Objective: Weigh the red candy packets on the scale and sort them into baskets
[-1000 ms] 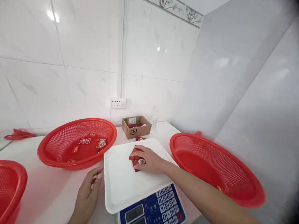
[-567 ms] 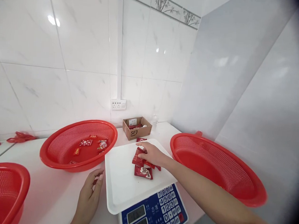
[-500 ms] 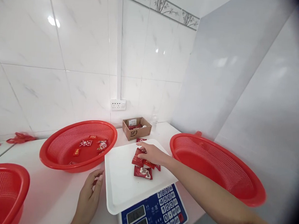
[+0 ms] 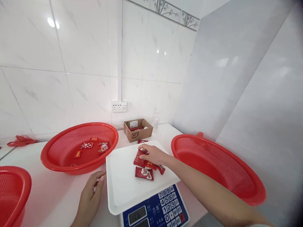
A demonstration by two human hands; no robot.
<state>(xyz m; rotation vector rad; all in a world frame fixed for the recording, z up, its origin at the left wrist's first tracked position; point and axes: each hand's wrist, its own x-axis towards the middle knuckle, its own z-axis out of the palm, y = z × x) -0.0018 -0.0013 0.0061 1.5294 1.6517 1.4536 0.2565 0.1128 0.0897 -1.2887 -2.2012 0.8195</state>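
My right hand (image 4: 152, 154) reaches over the white weighing tray (image 4: 120, 189), thumb and fingers closed on a dark red candy packet (image 4: 138, 158). Under and beside that hand lie more red wrapped candies (image 4: 150, 165). One flat candy packet with white lettering (image 4: 144, 173) lies just in front of them. Beside the tray's left edge is my left hand (image 4: 91, 193), fingers curled in towards the thumb; whatever may be inside them is hidden. Below the tray shows the blue keypad panel of the digital scale (image 4: 154, 212), its display too blurred to read.
A red mesh basket (image 4: 52, 161) with several small packets stands left of the scale. Other red baskets (image 4: 25, 185) are at the near left and right (image 4: 253, 195). A cardboard box (image 4: 135, 134), a clear bottle (image 4: 155, 123) and a socket (image 4: 119, 106) are behind.
The view has shifted slightly. My right hand stays on the packet, and the small candy at its right now lies farther out from under the hand. My left hand has barely moved.
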